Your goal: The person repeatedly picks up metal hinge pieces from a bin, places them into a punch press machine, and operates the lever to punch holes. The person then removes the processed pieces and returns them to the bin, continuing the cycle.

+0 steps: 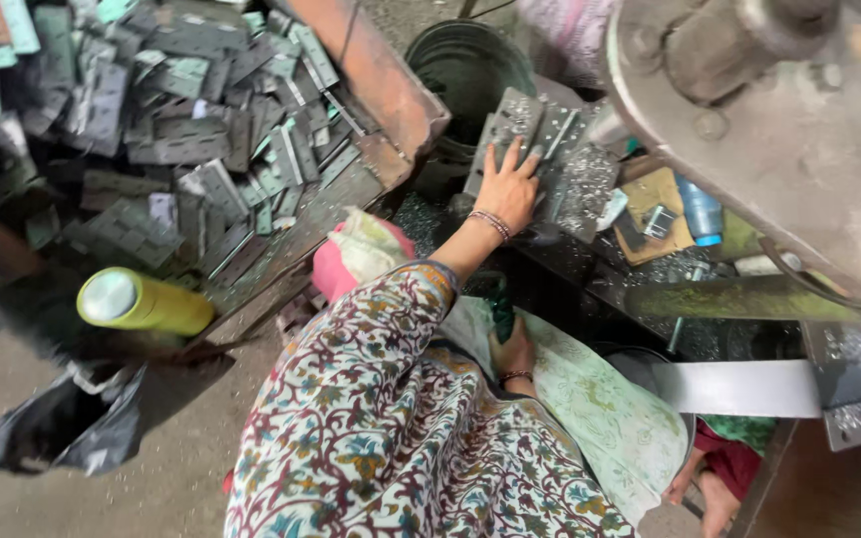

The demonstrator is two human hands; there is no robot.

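My left hand point(506, 189) reaches forward from a flower-patterned sleeve and lies flat, fingers spread, on a stack of grey punched metal plates point(520, 118). The plates sit on a dark bench strewn with shiny metal chips point(590, 184). My right hand point(515, 355), with a bangle at the wrist, rests low on a pale green printed cloth point(600, 408) over my lap. Its fingers curl next to a dark green object point(502, 311); whether they grip it is unclear.
A big heap of grey metal plates point(181, 130) fills the upper left beside a rusty beam point(376, 75). A yellow cylinder point(143, 302) and a black plastic bag point(62, 423) lie on the floor. A dark bucket point(470, 65) stands behind, heavy press machinery point(779, 130) at the right.
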